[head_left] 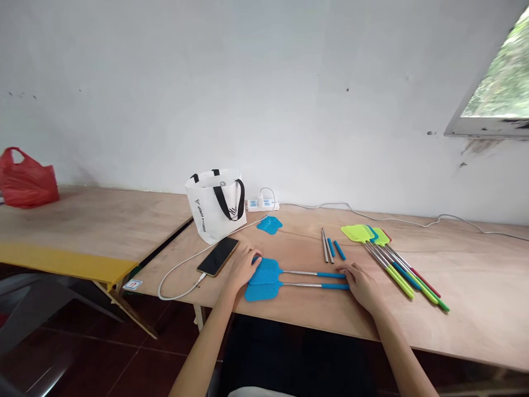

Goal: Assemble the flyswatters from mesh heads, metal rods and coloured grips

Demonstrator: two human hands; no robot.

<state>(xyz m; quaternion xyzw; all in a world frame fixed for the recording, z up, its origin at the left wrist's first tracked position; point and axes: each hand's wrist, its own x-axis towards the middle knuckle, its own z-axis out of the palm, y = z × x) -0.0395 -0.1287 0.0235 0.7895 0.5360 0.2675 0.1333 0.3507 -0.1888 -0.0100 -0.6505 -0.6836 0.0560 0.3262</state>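
Note:
Two blue fly swatters (264, 270) lie side by side on the table, heads to the left and slightly overlapping, steel shafts and blue handles (333, 275) to the right. My left hand (244, 267) is closed at the left edge of the farther head, thumb on the mesh. At the other end, my right hand (361, 284) has its fingers and thumb bent around the handle tips. Beyond them lie steel rods (324, 245) and loose blue handle pieces (339, 250). A separate blue swatter head (270, 224) rests farther back.
Several green, blue and red swatters (392, 264) are fanned out at the right. On the left are a phone (219, 256) on a white cable (171, 298) and a white tote bag (210, 215). A power strip (263, 205) sits by the wall. A red bag (28, 179) stands on another table.

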